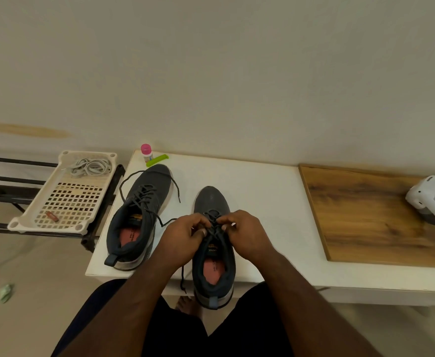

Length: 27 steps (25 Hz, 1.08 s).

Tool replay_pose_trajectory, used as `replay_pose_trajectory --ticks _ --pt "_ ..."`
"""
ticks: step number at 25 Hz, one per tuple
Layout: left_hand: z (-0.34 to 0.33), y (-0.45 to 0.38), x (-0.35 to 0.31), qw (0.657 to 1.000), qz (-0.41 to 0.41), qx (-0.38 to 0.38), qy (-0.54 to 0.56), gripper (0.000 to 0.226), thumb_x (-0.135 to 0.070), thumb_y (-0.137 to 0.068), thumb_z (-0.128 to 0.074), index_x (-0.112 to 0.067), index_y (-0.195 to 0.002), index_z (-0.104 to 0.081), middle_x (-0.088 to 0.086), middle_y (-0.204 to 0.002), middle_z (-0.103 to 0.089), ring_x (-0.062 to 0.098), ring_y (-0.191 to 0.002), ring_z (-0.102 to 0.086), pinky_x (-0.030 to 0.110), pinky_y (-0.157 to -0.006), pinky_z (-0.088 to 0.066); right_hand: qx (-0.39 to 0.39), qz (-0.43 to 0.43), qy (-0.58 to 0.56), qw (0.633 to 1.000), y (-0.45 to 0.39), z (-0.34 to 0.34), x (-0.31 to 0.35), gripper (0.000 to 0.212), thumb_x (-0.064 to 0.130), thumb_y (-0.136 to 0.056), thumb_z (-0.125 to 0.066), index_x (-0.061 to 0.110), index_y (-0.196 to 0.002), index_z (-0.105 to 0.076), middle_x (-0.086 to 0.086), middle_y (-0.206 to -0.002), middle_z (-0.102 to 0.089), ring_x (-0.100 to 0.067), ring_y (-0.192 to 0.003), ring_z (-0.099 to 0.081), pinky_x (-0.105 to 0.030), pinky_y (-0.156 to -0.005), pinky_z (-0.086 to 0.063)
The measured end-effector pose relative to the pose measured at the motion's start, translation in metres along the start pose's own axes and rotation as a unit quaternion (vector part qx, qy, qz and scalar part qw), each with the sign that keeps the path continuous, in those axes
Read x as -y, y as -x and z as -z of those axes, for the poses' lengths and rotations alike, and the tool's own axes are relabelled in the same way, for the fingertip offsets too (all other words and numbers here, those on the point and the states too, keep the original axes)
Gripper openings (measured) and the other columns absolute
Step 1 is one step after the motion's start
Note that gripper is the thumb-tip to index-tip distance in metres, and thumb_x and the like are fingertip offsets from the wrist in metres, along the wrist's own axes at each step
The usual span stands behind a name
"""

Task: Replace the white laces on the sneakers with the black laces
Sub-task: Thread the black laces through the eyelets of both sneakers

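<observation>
Two dark grey sneakers on the white bench (pixel 262 202), toes pointing to the wall.

Right sneaker (pixel 212 199): stands at the near edge, heel overhanging it slightly. Both hands work over its lace area. Left hand (pixel 182 235) has its fingers curled, pinching the black lace (pixel 214 229) from the left side of the eyelet rows; right hand (pixel 247 233) is curled likewise, pinching the same lace from the right. The fingertips of both nearly meet above the upper eyelets, so the lace sits between the two grips, directly on the tongue. One free lace end (pixel 182 279) hangs down past the near edge, beside the heel.

Left sneaker (pixel 144 202): near the bench's left edge, already carrying a black lace, untied, its loose ends trailing on the bench top to both sides.

White laces (pixel 91 166): heaped at the far end of a perforated cream tray (pixel 31 220) on a black rack, left of the bench.

Far left corner of the bench: small pink-capped bottle (pixel 146 152), green clip (pixel 157 160) just beside it. Wooden board (pixel 365 215) toward the right end.
</observation>
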State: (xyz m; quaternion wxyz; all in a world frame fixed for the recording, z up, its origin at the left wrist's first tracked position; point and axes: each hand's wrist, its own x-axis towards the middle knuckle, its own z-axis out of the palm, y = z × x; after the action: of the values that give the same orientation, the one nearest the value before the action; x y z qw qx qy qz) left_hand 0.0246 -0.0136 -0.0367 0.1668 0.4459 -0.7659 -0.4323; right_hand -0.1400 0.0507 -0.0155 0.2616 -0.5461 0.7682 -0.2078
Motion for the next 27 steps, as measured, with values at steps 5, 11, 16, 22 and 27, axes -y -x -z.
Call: replay_pose_trajectory --ticks 5,11,16,22,27 --pt "-0.003 -0.002 0.001 1.000 0.012 -0.006 -0.014 0.018 -0.013 -0.094 -0.058 -0.030 -0.097 -0.065 -0.014 -0.088 -0.067 0.001 -0.082 -0.063 0.012 -0.068 -0.045 0.013 -0.001 0.052 0.999 -0.014 -0.006 0.000 0.018 0.006 -0.095 -0.052 0.014 -0.099 -0.067 -0.002 -0.100 -0.064 -0.020 -0.093 -0.060 -0.029 -0.080 -0.048" --pt "-0.003 -0.002 0.002 1.000 0.010 -0.007 -0.011 0.018 -0.014 -0.093 -0.058 -0.030 -0.099 -0.064 -0.013 -0.084 -0.066 0.002 -0.078 -0.063 0.015 -0.066 -0.045 0.011 -0.003 -0.014 1.000 -0.012 -0.006 -0.005 0.019 0.006 -0.094 -0.055 0.017 -0.103 -0.068 0.001 -0.100 -0.063 -0.014 -0.091 -0.058 -0.028 -0.083 -0.048" --pt "-0.004 -0.002 0.002 1.000 -0.009 0.000 -0.013 0.022 -0.012 -0.092 -0.058 -0.030 -0.099 -0.068 -0.014 -0.091 -0.069 0.000 -0.082 -0.064 0.012 -0.072 -0.047 -0.016 -0.006 0.006 1.000 -0.014 -0.010 -0.004 0.016 0.005 -0.094 -0.052 0.015 -0.095 -0.064 0.000 -0.096 -0.065 -0.017 -0.087 -0.059 -0.036 -0.082 -0.052" --pt "-0.005 -0.004 0.002 1.000 0.012 -0.005 -0.023 0.019 -0.016 -0.094 -0.057 -0.032 -0.103 -0.063 -0.016 -0.088 -0.065 0.000 -0.083 -0.062 0.011 -0.067 -0.043 0.006 0.013 -0.009 1.000 -0.013 -0.005 -0.005 0.016 0.009 -0.094 -0.058 0.016 -0.101 -0.070 0.000 -0.101 -0.066 -0.016 -0.091 -0.060 -0.029 -0.085 -0.049" --pt "-0.004 -0.007 0.003 0.999 0.016 -0.013 -0.039 0.017 -0.019 -0.097 -0.055 -0.031 -0.106 -0.063 -0.014 -0.094 -0.064 0.000 -0.084 -0.060 0.010 -0.070 -0.041 -0.016 -0.030 -0.076 0.997 -0.015 -0.014 -0.013 0.019 0.007 -0.095 -0.054 0.021 -0.097 -0.066 0.006 -0.096 -0.066 -0.016 -0.088 -0.065 -0.041 -0.084 -0.057"
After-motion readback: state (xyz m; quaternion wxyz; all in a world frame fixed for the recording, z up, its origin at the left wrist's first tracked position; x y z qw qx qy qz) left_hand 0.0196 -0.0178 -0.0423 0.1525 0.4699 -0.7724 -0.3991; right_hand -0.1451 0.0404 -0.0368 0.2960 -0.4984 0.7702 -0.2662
